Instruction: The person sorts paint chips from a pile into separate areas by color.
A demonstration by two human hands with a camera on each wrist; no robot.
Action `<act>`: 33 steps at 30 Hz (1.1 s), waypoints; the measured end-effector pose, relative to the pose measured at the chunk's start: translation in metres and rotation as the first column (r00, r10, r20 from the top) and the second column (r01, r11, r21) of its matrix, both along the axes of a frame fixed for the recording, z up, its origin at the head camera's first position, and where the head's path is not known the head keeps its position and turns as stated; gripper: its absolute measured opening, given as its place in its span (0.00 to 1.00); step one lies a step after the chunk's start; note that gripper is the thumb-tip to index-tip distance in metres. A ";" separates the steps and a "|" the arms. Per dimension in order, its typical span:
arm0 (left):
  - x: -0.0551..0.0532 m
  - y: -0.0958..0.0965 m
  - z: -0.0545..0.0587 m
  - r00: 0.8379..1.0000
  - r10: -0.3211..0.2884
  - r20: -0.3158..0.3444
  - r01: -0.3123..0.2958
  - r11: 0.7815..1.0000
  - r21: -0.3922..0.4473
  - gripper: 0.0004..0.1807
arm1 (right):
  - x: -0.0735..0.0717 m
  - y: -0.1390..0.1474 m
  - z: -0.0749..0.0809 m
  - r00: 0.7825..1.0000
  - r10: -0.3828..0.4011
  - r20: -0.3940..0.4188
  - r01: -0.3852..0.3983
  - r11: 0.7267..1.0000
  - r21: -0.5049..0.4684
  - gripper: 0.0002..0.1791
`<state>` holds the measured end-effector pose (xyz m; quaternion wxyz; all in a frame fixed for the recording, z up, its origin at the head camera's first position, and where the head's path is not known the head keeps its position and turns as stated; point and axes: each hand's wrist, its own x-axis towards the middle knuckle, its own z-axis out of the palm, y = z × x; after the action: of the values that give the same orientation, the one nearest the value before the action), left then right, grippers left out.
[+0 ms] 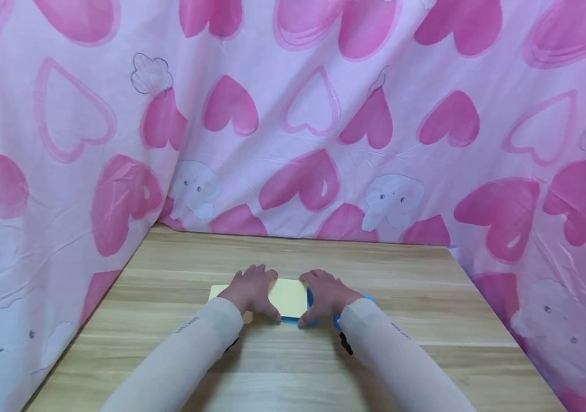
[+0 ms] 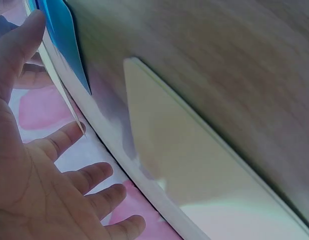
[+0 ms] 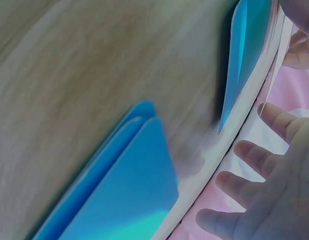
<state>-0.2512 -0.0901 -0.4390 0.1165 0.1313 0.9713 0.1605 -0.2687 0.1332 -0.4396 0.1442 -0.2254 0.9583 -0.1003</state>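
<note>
My left hand [image 1: 252, 292] and right hand [image 1: 329, 293] face each other over the middle of the table. Between them they hold a pale yellow card [image 1: 289, 297] by its two sides, thumbs at the near corners and index fingers at the far ones. The other fingers are spread, as both wrist views show. The card appears nearly edge-on in the left wrist view. Beneath it lies a blue card [image 2: 62, 37], its edges slightly raised. Another pale yellow card [image 2: 179, 150] lies beside my left hand. Blue cards [image 3: 129, 185], one over another, lie beside my right hand, mostly hidden by it in the head view.
The wood-grain table [image 1: 293, 372] reaches back to a pink and white heart-print curtain [image 1: 298, 143], which also hangs along the left and right sides. Both forearms wear pale sleeves [image 1: 169, 355].
</note>
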 end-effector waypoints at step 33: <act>0.011 -0.035 0.010 0.998 0.060 0.018 -0.060 0.998 -0.010 0.58 | -0.002 -0.037 0.000 0.999 0.027 0.029 -0.026 0.999 -0.042 0.60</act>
<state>-0.2405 -0.1250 -0.4295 0.1212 0.1001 0.9744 0.1607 -0.2709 0.0958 -0.4399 0.1551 -0.2397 0.9507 -0.1215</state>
